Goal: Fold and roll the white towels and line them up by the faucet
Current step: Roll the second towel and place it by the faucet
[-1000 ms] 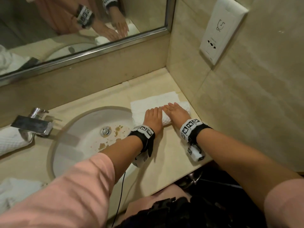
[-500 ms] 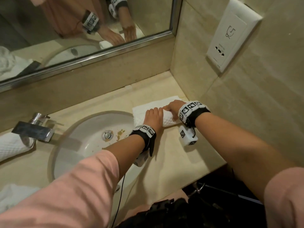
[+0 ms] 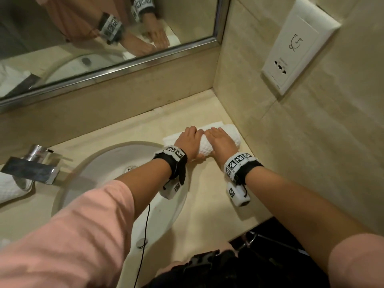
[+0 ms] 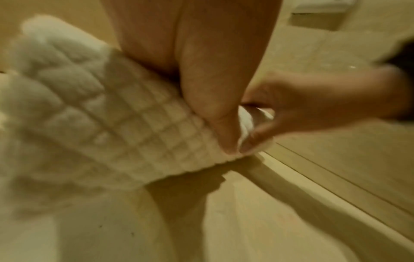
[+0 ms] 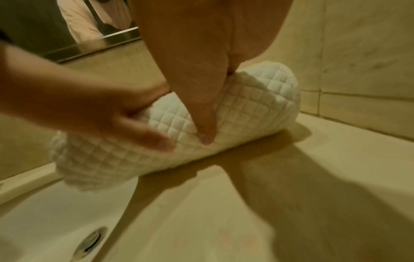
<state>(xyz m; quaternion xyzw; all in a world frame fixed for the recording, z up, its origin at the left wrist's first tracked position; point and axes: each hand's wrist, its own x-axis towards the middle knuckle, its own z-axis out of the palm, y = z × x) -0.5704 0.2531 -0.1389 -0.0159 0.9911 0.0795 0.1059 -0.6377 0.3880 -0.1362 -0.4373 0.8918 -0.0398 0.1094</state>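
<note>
A white waffle-weave towel (image 3: 233,134) lies as a thick roll on the beige counter (image 3: 207,190), right of the sink and close to the side wall. Both hands lie over it side by side. My left hand (image 3: 189,140) curls over the roll's left part, its thumb on the near side. My right hand (image 3: 221,140) covers the right part, and its thumb (image 5: 202,106) presses the near face of the roll (image 5: 257,99). A narrow flat strip of towel (image 3: 211,125) shows beyond the fingers. The left wrist view is blurred and shows the roll (image 4: 112,124) under the palm.
A chrome faucet (image 3: 31,167) stands at the left, with a rolled white towel (image 3: 10,188) beside it. The white sink bowl (image 3: 99,167) lies between them and my hands. A mirror (image 3: 104,38) runs along the back wall. A socket plate (image 3: 297,44) is on the right wall.
Both hands have pushed the roll away toward the back wall. The roll has grown thicker and the flat part of the towel has shrunk to a narrow strip.
</note>
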